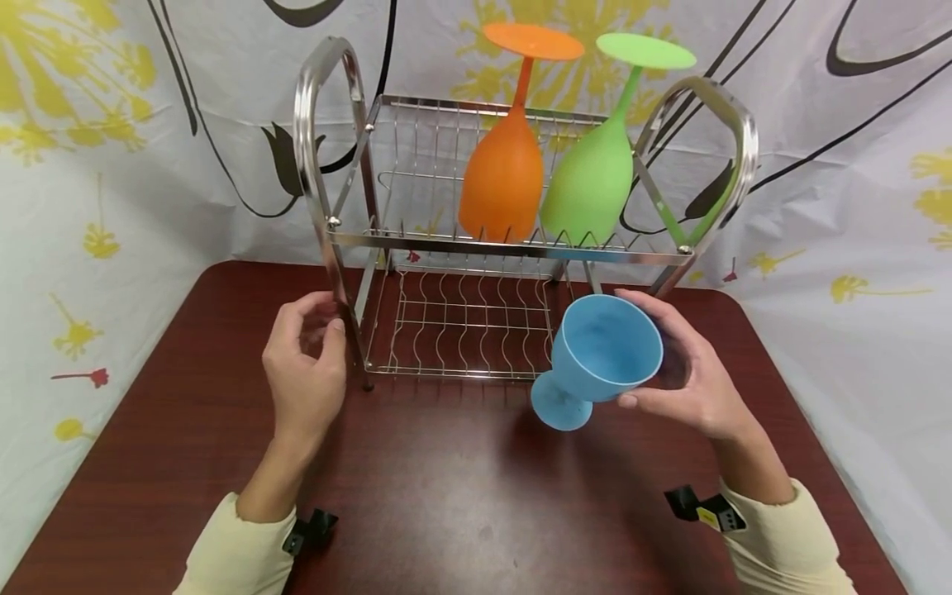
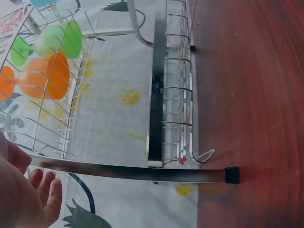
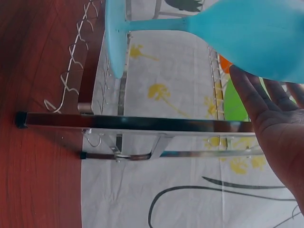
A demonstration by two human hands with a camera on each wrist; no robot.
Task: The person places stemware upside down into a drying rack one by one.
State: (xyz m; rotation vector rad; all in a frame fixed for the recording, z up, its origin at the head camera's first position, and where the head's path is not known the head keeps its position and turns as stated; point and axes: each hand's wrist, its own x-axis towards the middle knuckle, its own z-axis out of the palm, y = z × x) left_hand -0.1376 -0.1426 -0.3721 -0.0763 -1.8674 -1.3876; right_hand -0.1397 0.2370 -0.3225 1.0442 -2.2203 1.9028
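Observation:
In the head view my right hand holds a blue plastic goblet by its bowl, thumb at the near side and fingers behind. The goblet is mouth up. Its foot shows off the tabletop in the right wrist view. My left hand is beside the left leg of a two-tier metal dish rack, fingers loosely bent and holding nothing. An orange goblet and a green goblet stand upside down side by side on the upper tier.
The rack's lower wire tier sits just above the dark red-brown table. A pale floral cloth hangs behind and around the table. The rack's curved side frames rise left and right.

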